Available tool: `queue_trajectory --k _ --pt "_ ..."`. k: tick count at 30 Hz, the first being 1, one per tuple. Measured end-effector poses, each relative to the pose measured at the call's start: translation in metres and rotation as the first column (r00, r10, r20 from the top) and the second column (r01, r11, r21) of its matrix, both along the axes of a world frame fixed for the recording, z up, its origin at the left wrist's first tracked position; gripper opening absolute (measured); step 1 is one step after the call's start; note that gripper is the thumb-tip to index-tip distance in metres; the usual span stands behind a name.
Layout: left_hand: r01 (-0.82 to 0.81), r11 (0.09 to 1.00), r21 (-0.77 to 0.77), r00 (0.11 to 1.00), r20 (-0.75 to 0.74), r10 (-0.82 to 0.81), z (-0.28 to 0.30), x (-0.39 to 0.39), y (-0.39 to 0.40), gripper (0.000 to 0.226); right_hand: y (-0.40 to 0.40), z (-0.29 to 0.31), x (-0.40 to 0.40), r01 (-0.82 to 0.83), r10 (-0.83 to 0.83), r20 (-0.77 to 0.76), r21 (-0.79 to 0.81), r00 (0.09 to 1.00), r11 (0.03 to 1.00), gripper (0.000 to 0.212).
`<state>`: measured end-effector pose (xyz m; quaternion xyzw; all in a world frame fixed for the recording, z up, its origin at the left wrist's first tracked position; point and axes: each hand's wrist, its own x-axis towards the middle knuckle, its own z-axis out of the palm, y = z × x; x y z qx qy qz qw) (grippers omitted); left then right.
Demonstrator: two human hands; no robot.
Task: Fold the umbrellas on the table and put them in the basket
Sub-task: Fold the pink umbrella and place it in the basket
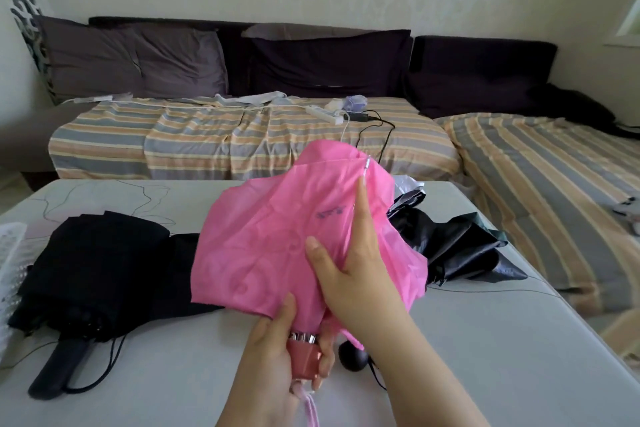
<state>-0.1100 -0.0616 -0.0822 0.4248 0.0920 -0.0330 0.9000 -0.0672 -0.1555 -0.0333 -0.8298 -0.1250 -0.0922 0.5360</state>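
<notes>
Left hand (277, 354) grips pink umbrella (277, 239); grey table (450, 340), striped sofa (242, 142).

One head-worn view looks forward and down, close over the table (485, 340), toward the sofa (242, 135) beyond.

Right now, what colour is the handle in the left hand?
Dusty pink handle, gripped by the left hand; head view.
</notes>
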Motion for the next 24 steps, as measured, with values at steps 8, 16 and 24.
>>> queue_trajectory --k 8,16,24 --pt "0.101 0.987 0.125 0.995 -0.03 -0.098 0.0 -0.003 -0.006 0.037 0.004 -0.008 -0.002 0.025 -0.035 -0.163 -0.063 0.986 0.998 0.081" --pt "0.081 0.918 0.387 0.994 0.03 -0.101 0.003 -0.01 -0.01 0.034 -0.002 -0.019 0.009 0.073 -0.059 -0.078 0.192 0.995 0.979 0.091" --pt "-0.473 0.146 0.869 0.849 0.494 -0.186 -0.013 -0.032 -0.019 0.028 -0.015 -0.01 0.011 0.208 -0.201 -0.052 0.292 0.978 0.934 0.092"
